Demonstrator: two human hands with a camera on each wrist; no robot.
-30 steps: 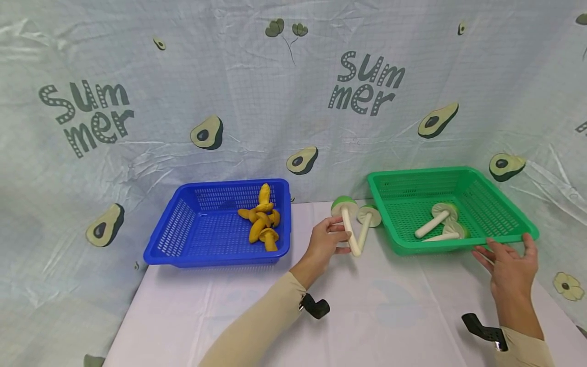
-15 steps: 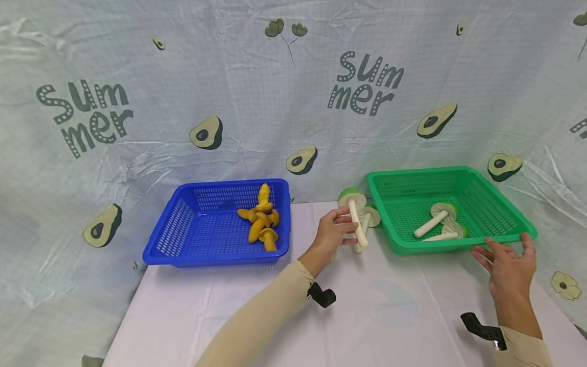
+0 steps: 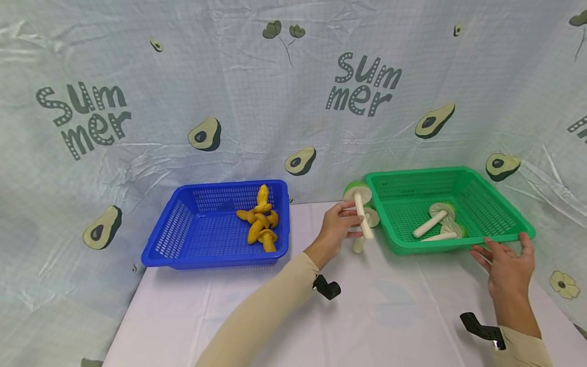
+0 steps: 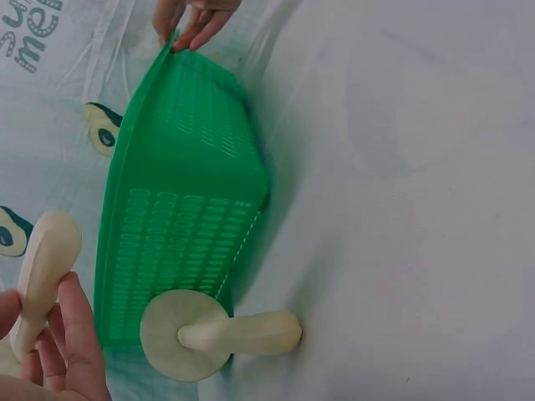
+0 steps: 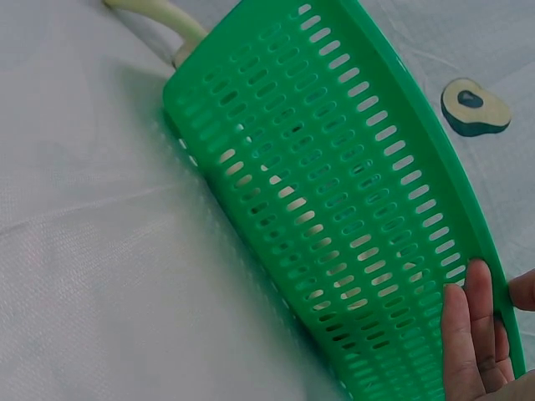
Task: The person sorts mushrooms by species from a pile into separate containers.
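My left hand (image 3: pixel 337 225) pinches the white stem of a green-capped toy mushroom (image 3: pixel 358 192), held up left of the green basket (image 3: pixel 486 204). Below and behind it, a second green-capped mushroom (image 3: pixel 372 218) lies on the table against the basket's left side, partly hidden in the head view; the left wrist view shows its pale stem and gills (image 4: pixel 185 336) whole. With thumb and fingers on either side of the rim, my right hand (image 3: pixel 511 267) grips the basket's near right corner. Two more such mushrooms (image 3: pixel 428 224) lie inside that basket.
A blue basket (image 3: pixel 183 255) stands on the left, with several yellow-brown toy mushrooms (image 3: pixel 263 220) along its right side. Behind both baskets hangs a printed curtain (image 3: pixel 257 102). A white cloth covers the table (image 3: pixel 390 326).
My left hand has lifted the mushroom and moved it to the right, up to the basket's left edge and in front of the lying mushroom. The right hand keeps its place on the rim.
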